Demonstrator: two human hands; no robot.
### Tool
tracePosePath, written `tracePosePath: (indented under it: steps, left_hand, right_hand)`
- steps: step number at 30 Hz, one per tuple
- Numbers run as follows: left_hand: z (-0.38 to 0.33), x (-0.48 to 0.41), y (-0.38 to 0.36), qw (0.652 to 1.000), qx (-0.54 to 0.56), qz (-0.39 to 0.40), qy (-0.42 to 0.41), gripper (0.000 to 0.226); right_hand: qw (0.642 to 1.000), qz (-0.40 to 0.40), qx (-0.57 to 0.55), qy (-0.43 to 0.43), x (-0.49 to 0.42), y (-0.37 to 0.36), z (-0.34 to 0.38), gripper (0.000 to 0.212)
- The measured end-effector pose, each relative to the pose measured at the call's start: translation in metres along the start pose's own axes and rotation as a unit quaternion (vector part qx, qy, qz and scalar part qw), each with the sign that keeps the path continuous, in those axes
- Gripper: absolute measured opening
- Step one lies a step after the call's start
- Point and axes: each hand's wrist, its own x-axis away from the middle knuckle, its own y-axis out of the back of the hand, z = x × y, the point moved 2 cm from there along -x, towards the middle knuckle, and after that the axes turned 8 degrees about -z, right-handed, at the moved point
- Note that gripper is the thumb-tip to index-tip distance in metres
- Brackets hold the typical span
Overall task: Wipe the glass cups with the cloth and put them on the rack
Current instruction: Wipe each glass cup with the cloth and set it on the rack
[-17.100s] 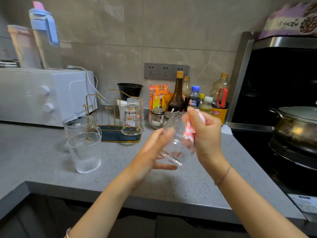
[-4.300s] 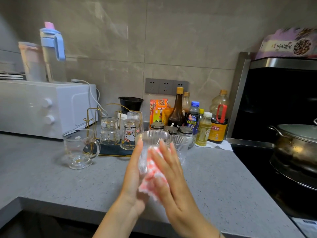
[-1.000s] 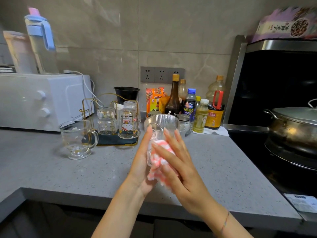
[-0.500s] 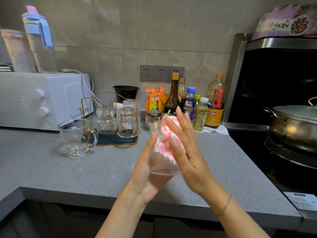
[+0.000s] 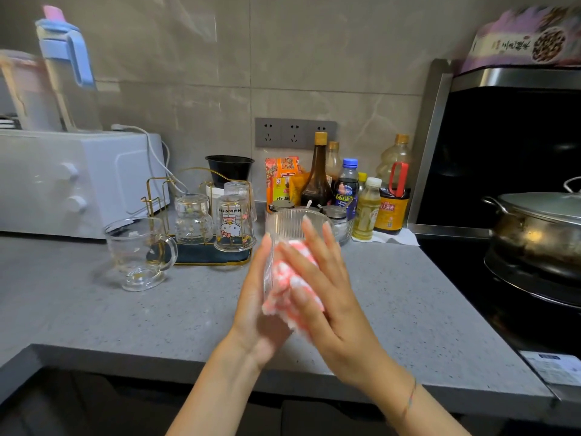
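A ribbed glass cup [image 5: 287, 223] is held above the counter's middle, its rim up and away from me. My left hand [image 5: 256, 309] grips it from the left and underneath. My right hand [image 5: 330, 297] presses a pink and white cloth [image 5: 281, 278] against the cup's side with straight, spread fingers. On the gold wire rack [image 5: 157, 190] with a dark tray stand three upturned cups: a beaded glass [image 5: 192, 220], a cartoon-cat glass [image 5: 233, 226] and a ribbed glass [image 5: 241, 191] behind. A glass mug [image 5: 138, 253] with a handle stands on the counter left of the rack.
A white oven [image 5: 63, 180] with jugs on top fills the back left. Sauce bottles [image 5: 345, 190] and small jars line the wall behind the cup. A stove with a lidded pot [image 5: 540, 231] lies to the right. The grey counter [image 5: 125, 319] ends at a front edge near me.
My right hand has slid the cloth down from the cup's upper end to its lower side. The cup's rim now shows above my fingers. Rack and mug are unchanged.
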Motion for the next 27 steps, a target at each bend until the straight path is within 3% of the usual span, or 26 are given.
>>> tracePosePath:
  steps: [3, 8, 13, 19, 27]
  left_hand:
    - [0.001, 0.002, 0.002, 0.999, -0.019, 0.014, 0.036, 0.056]
    - [0.001, 0.003, 0.001, 0.999, -0.043, 0.018, 0.016, 0.056]
    - [-0.002, 0.003, -0.002, 0.999, -0.034, -0.008, -0.015, 0.049]
    - [-0.003, -0.003, 0.001, 0.998, 0.010, -0.040, -0.037, 0.056]
    - [-0.005, -0.002, 0.003, 1.000, -0.021, -0.011, -0.002, 0.055]
  right_hand:
    - [0.999, -0.026, -0.004, -0.017, -0.018, 0.008, -0.008, 0.048]
    - [0.997, -0.032, -0.009, -0.070, -0.037, 0.014, -0.018, 0.046]
    - [0.998, -0.004, -0.038, -0.051, -0.024, 0.005, -0.010, 0.050]
    - [0.998, 0.018, -0.062, -0.022, 0.011, -0.012, -0.002, 0.046]
    - [0.999, 0.008, -0.034, -0.005, 0.009, -0.010, -0.004, 0.042]
